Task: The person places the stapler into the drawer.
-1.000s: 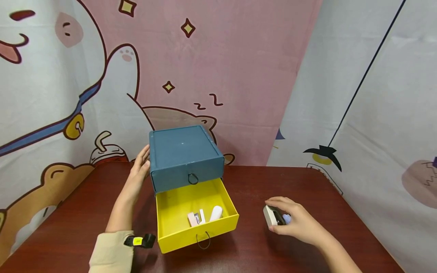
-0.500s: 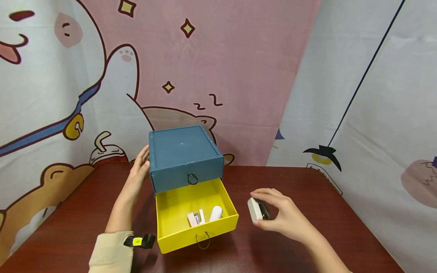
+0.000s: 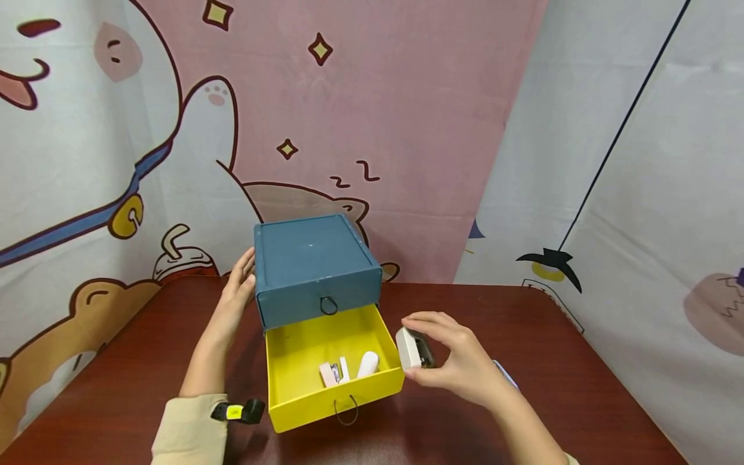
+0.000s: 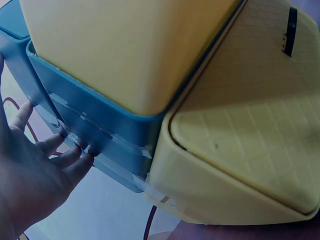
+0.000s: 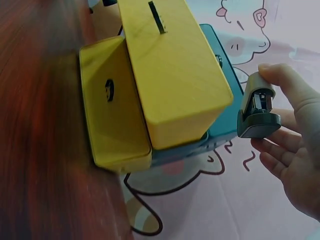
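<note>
My right hand [image 3: 459, 361] grips a small stapler [image 3: 409, 349] between thumb and fingers, its cream top and dark base showing in the right wrist view. It is held beside the right wall of a pulled-out yellow drawer [image 3: 302, 349]. Inside that drawer lie a small pink-and-white item with a metal part [image 3: 328, 374] and a white rounded object [image 3: 368, 363], both near the front. My left hand [image 3: 235, 294] rests with extended fingers against the left side of the blue drawer cabinet [image 3: 314, 252]; the left wrist view shows the fingertips at its wall.
Below the pulled-out drawer sits another yellow drawer [image 5: 112, 120], its front pushed in. A blue drawer front with a ring pull [image 3: 328, 305] is above. Partly hidden behind my right wrist, a pale blue object [image 3: 506, 374] lies on the reddish-brown table [image 3: 581, 387].
My right hand has moved left with the stapler, from over the table's right side to the drawer's right wall. The pale blue object has come into view behind it. My left hand stays put.
</note>
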Motion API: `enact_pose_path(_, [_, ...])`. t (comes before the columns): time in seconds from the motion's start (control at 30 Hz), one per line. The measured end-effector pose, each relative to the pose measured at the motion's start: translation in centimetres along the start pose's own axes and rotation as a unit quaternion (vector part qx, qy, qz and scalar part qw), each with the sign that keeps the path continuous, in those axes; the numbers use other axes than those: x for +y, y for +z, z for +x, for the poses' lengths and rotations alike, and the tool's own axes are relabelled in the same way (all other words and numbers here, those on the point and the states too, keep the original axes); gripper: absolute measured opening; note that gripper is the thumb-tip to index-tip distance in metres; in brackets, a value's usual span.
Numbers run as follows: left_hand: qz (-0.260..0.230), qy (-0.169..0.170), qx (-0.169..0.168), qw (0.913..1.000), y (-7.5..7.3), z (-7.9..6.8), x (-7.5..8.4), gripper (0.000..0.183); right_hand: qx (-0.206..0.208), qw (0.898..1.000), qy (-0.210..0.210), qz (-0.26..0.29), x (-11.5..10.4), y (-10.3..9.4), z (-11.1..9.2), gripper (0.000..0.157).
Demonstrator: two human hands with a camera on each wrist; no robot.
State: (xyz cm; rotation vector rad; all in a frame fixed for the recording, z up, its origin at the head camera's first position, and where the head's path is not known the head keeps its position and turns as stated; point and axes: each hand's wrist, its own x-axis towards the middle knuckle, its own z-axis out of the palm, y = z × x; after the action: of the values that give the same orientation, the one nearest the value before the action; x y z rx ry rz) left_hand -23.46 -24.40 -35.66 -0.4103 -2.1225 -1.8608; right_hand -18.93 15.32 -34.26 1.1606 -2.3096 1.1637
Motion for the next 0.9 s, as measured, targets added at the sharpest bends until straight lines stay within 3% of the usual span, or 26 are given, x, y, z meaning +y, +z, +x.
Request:
enact_pose_path(0.33, [0.0, -0.002, -0.002, 1.0, -0.1, 0.0, -0.1, 0.061, -0.003, 1.0, 0.02, 0.023, -1.1, 1.7, 2.2, 0.06])
enact_pose_path(0.9, [0.003, -0.001, -0.003, 1.0, -0.2, 0.0, -0.1, 0.061, -0.064, 0.995, 0.064, 0.03, -2.3, 4.3, 5.9, 0.057])
